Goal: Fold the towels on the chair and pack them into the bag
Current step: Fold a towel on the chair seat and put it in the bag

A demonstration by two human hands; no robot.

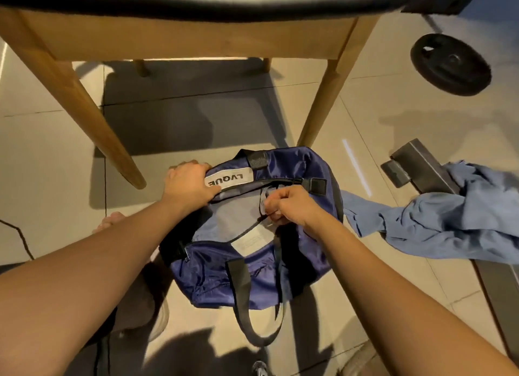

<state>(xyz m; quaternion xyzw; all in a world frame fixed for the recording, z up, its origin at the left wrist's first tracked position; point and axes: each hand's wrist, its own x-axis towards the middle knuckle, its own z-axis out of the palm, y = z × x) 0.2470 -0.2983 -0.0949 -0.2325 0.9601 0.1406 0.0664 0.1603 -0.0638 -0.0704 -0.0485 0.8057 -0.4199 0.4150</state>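
Note:
A navy blue bag (pixel 252 274) with black straps lies on the tiled floor in front of the wooden chair (pixel 179 44). Its mouth gapes, showing grey lining and a white label. My left hand (pixel 188 184) grips the far left rim beside a white logo patch. My right hand (pixel 292 207) pinches the zipper pull at the opening's right side. A crumpled light blue towel (pixel 438 218) lies on the floor to the right of the bag, partly draped over a dark metal bar.
The chair's black seat (pixel 196 2) and legs stand directly behind the bag. A black weight plate (pixel 450 64) lies at the upper right. A dark metal frame (pixel 421 168) runs along the right. My foot (pixel 112 221) is at the bag's left.

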